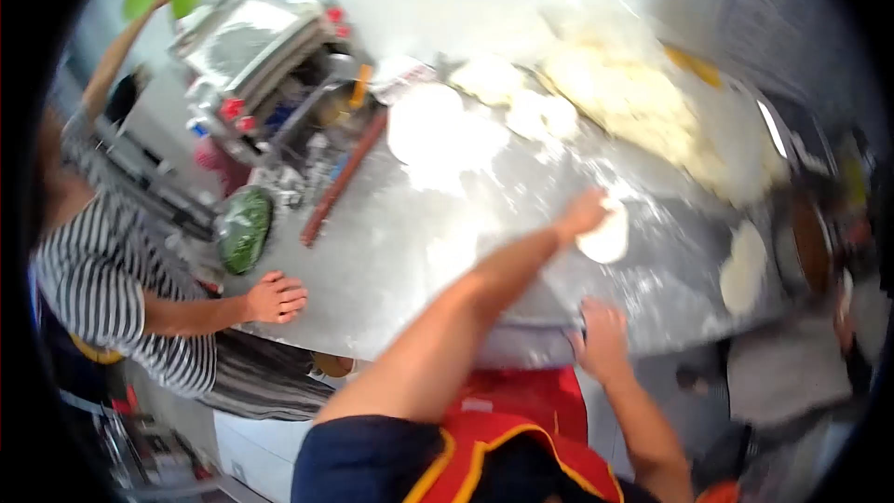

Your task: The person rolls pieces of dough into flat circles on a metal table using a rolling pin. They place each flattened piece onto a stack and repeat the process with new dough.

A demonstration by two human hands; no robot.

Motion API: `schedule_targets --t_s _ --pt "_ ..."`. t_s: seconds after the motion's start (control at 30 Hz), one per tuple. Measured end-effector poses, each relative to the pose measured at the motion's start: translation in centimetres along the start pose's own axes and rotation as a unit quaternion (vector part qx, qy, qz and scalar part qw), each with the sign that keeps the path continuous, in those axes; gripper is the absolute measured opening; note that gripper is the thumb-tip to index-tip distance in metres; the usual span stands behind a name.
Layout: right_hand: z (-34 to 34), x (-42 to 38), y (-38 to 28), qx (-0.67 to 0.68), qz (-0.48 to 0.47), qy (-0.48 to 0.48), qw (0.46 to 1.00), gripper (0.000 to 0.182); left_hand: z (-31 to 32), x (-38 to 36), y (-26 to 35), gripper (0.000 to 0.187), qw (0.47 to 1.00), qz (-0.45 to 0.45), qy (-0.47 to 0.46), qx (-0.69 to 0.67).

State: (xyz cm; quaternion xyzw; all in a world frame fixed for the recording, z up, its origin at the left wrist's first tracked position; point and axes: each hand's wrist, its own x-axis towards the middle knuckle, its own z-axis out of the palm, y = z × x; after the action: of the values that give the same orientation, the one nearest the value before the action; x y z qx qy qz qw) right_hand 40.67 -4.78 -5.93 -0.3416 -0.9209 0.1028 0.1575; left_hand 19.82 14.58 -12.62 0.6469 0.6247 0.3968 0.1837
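Observation:
My left hand [582,214] reaches out over a floured metal table [410,251] and its closed fingers hold the edge of a small round dough disc [607,238]. The hand is blurred. Close to my body, my right hand [601,335] rests on the table's near edge with its fingers apart and nothing in it. I wear a red apron over a navy sleeve.
Another person in a striped shirt stands at the left with a hand [276,298] flat on the table. A green bowl [244,228], a rolling pin [343,177] and a metal machine [270,56] are near them. Flat dough rounds [424,121] [745,265] and a dough pile [633,102] lie further off.

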Motion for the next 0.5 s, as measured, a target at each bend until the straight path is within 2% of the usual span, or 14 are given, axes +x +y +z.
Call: schedule_targets --t_s 0.07,0.1,0.13,0.17,0.3,0.4,0.5 --pt "-1.0 0.4 -0.3 0.026 0.005 -0.017 1.000 0.059 1.1 3.1 0.6 0.046 0.995 -0.093 0.006 0.025" --pt "-0.4 0.1 0.2 0.031 -0.007 -0.002 0.999 0.058 0.6 4.2 0.8 0.039 0.983 -0.182 -0.001 -0.023" --pt "0.4 -0.1 0.8 0.037 -0.015 0.014 0.999 0.058 1.7 5.1 -0.5 0.035 0.976 -0.200 0.062 0.055" --pt "0.5 0.1 1.0 0.043 -0.021 0.017 0.999 0.057 -0.4 5.7 0.3 0.029 0.967 -0.226 0.037 0.111" --pt "0.4 0.1 1.0 0.044 -0.020 0.025 0.998 0.052 -5.7 3.8 -1.9 0.029 0.960 -0.234 0.017 0.156" --pt "0.3 0.2 0.8 0.057 0.019 -0.017 0.998 0.050 -10.1 0.2 -3.0 0.035 0.961 -0.228 -0.007 0.159" --pt "1.0 -0.3 0.8 0.036 -0.002 0.034 0.999 0.048 -12.6 -4.7 -3.9 0.041 0.965 -0.214 -0.032 0.147"
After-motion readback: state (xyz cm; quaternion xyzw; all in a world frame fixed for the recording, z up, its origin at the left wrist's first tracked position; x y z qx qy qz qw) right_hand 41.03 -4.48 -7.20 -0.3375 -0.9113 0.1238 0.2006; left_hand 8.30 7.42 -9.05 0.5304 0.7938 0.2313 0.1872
